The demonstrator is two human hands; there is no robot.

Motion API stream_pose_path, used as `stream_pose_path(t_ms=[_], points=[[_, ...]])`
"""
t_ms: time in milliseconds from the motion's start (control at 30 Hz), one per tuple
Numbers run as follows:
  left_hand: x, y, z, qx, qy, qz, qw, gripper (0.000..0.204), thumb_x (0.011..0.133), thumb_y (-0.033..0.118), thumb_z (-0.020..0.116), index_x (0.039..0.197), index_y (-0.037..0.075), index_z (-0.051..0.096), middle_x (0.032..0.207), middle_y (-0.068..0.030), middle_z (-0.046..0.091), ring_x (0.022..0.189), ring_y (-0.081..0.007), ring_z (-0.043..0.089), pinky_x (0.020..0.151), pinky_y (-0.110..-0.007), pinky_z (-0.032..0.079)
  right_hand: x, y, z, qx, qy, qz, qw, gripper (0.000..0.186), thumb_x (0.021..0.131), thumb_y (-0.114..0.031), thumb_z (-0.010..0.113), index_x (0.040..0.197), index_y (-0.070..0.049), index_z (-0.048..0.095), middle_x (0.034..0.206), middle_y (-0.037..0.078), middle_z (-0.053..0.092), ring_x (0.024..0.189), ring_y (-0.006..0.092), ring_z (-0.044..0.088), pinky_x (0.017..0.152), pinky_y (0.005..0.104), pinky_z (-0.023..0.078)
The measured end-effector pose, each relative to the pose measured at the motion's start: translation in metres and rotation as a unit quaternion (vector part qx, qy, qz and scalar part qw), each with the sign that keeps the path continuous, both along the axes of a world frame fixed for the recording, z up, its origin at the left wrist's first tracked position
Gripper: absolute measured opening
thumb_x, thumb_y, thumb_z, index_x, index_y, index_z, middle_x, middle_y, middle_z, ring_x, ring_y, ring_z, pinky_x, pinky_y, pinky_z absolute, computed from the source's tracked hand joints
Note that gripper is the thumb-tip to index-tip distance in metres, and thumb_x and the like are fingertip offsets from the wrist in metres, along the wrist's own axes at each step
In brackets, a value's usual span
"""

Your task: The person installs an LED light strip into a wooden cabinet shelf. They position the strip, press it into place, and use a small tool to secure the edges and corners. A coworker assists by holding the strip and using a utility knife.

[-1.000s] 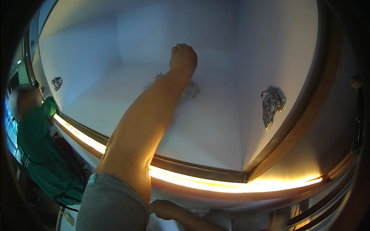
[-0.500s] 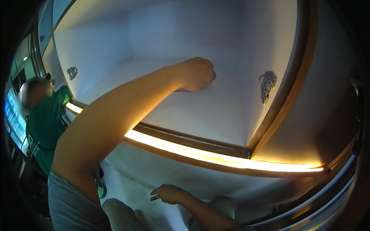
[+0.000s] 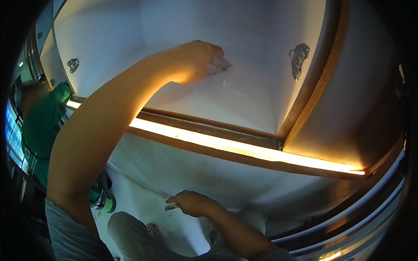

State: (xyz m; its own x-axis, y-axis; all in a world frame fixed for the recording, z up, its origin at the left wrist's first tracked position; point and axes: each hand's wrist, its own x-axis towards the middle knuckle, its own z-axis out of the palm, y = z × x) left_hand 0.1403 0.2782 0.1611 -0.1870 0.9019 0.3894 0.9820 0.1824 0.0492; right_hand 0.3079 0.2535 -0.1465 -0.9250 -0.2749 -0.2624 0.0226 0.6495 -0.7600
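Stretched into a white cabinet (image 3: 178, 102), my left hand (image 3: 193, 61) is closed around a crumpled whitish wad (image 3: 219, 66), a cloth or tissue by its look, just above or on the cabinet's bottom panel. Beside it on that panel lies a thin, clear, shiny strip or streak (image 3: 235, 90). Lower down, outside the cabinet, my right hand (image 3: 192, 203) pinches a small flat silvery piece (image 3: 171, 206) between thumb and fingers; its kind is too small to tell.
Metal hinge plates (image 3: 299, 62) sit on the cabinet's side walls. A glowing light strip (image 3: 244, 149) runs along the wooden front edge. At left stands a person in a green shirt (image 3: 41, 130). A green-and-black round container (image 3: 106, 202) stands on the floor. Dark rails (image 3: 344, 215) curve at right.
The view has tilted, shifting the cabinet up. My left hand has turned, and the whitish wad now shows in it. The clear strip shows more fully. My right hand stays low with its piece.
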Motion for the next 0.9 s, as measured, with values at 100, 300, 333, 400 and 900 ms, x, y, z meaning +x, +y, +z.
stream_pose_path(t_ms=[100,300,333,400,900], points=[[0.007,-0.018,-0.002,0.103,-0.017,-0.055,0.993,0.013,0.094,0.006,0.073,0.106,0.002,0.073,0.092,-0.009,0.072,0.083,-0.0234,0.065,0.075,-0.037,0.052,0.002,0.003,0.0,-0.018,0.051,0.014,0.998,0.049,0.099,0.003,0.057,0.146,-0.009,0.065,0.132,0.023,0.072,0.117,0.0392,0.071,0.101,0.046,0.057],[0.066,-0.213,-0.065,0.472,-0.242,0.134,0.837,0.016,0.104,0.01,0.066,0.091,0.006,0.057,0.074,0.0047,0.042,0.066,-0.0039,0.037,0.057,-0.025,0.03,-0.002,-0.001,0.024,-0.316,0.02,-0.03,0.948,0.05,0.109,-0.005,0.056,0.158,-0.013,0.054,0.118,0.016,0.073,0.093,0.0193,0.071,0.087,0.0374,0.058],[0.075,-0.238,-0.094,0.596,-0.267,0.067,0.755,0.014,0.108,0.015,0.061,0.097,0.007,0.056,0.073,0.0051,0.038,0.065,-0.0036,0.037,0.057,-0.023,0.028,-0.002,-0.002,0.029,-0.373,0.05,-0.026,0.926,0.048,0.112,-0.01,0.056,0.16,-0.014,0.052,0.116,0.009,0.073,0.096,0.0132,0.068,0.088,0.0331,0.057],[0.097,-0.26,-0.16,0.674,-0.276,0.206,0.654,0.024,0.108,0.028,0.065,0.099,0.009,0.055,0.079,0.0044,0.044,0.068,-0.0037,0.04,0.058,-0.023,0.031,0.0,-0.006,0.038,-0.466,0.081,-0.048,0.88,0.048,0.112,-0.012,0.057,0.16,-0.012,0.052,0.115,0.007,0.073,0.098,0.0128,0.068,0.089,0.0326,0.056],[0.025,-0.018,-0.035,0.04,-0.211,-0.072,0.974,0.053,0.113,0.035,0.055,0.151,-0.001,0.058,0.153,-0.016,0.061,0.138,-0.0208,0.055,0.121,-0.033,0.037,0.022,-0.001,0.056,-0.73,0.106,0.254,0.626,0.01,0.102,-0.01,0.071,0.109,-0.003,0.074,0.096,0.016,0.076,0.084,0.0264,0.075,0.072,0.0366,0.058]])
